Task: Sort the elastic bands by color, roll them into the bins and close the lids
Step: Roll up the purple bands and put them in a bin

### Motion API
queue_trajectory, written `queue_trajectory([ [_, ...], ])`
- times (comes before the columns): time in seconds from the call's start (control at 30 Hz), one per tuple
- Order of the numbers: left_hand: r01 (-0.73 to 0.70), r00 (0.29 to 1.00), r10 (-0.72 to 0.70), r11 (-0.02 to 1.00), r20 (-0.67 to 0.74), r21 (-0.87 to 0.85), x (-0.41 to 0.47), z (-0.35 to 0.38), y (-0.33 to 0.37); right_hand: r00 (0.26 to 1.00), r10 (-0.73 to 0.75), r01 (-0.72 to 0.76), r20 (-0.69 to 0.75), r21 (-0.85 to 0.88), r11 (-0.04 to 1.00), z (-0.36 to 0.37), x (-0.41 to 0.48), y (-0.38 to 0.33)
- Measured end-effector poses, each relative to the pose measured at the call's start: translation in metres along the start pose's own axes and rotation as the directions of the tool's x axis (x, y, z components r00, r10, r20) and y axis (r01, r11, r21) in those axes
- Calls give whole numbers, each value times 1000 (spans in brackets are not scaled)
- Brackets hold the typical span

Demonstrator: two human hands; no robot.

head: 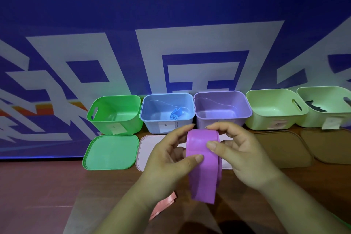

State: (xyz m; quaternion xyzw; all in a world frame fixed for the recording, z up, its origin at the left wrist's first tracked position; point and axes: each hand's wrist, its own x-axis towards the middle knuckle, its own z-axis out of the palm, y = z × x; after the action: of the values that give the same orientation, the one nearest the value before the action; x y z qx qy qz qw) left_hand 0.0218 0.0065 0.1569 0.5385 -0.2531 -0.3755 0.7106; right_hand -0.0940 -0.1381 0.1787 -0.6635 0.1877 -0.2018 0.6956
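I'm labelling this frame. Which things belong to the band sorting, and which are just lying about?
In the job: purple band, held by left hand and right hand; purple bin; blue bin with rolled blue band; green bin; green lid; pink band.
Lying about: blue banner; table.

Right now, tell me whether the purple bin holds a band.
No, the purple bin is bare inside; left hand and right hand hold the purple band.
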Motion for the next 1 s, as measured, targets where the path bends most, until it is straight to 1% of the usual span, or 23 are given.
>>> queue_trajectory([
  [0.27,40,999,-41,998,13,52,1,-1,-2,999,-31,31,-7,12,999,0,-1,2],
  [0.4,54,998,-52,995,-35,84,3,-1,-1,998,-64,64,-5,40,997,1,-2,3],
  [0.73,-5,999,11,988,-44,152,3,-1,-2,987,-130,134,-94,38,990,-1,1,-1],
  [0.9,-44,993,64,981,-101,191,5,2,-2,984,-133,142,-119,73,987,0,2,-3],
  [1.0,-54,993,70,983,-92,175,3,4,1,985,-118,128,-122,76,989,0,3,-3],
])
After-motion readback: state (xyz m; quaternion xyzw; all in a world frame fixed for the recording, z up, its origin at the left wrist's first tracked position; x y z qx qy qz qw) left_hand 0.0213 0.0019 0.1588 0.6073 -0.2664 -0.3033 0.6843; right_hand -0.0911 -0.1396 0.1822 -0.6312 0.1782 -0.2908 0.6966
